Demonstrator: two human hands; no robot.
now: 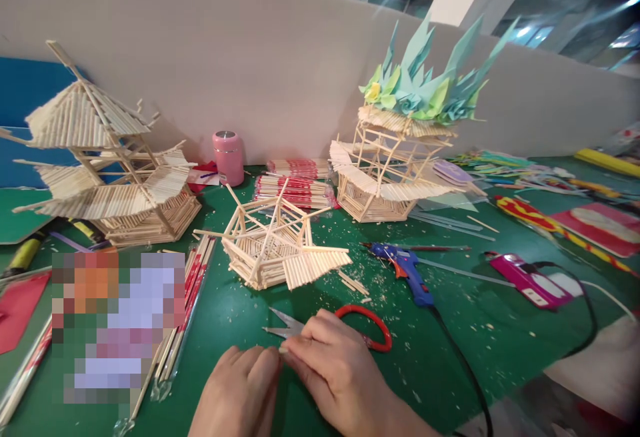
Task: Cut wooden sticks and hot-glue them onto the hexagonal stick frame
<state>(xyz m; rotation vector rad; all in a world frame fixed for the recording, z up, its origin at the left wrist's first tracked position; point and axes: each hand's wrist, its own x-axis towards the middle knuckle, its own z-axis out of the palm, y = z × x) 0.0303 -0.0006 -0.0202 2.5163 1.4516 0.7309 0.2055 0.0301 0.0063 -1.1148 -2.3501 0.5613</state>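
Observation:
My left hand (pixel 239 393) and my right hand (pixel 336 363) meet at the front of the table, both with fingers curled closed. A small pale tip shows between them at the right fingertips; the rest of what they grip is hidden. Open-bladed scissors (pixel 367 337) with red handles lie on the table just behind my right hand, partly covered by it. Beyond stands a low, open frame of wooden sticks (pixel 265 270), with one slatted roof panel (pixel 317 267) on its front right side. A blue glue gun (pixel 407 270) rests to the right.
Taller stick pavilions stand at back left (pixel 120 190) and back right (pixel 380 190), the latter topped with teal paper leaves (pixel 420 83). Bundled sticks (pixel 295 190), a pink flask (pixel 229 160) and a magenta power strip (pixel 533 280) are around. The glue gun's cord (pixel 463 363) runs frontward.

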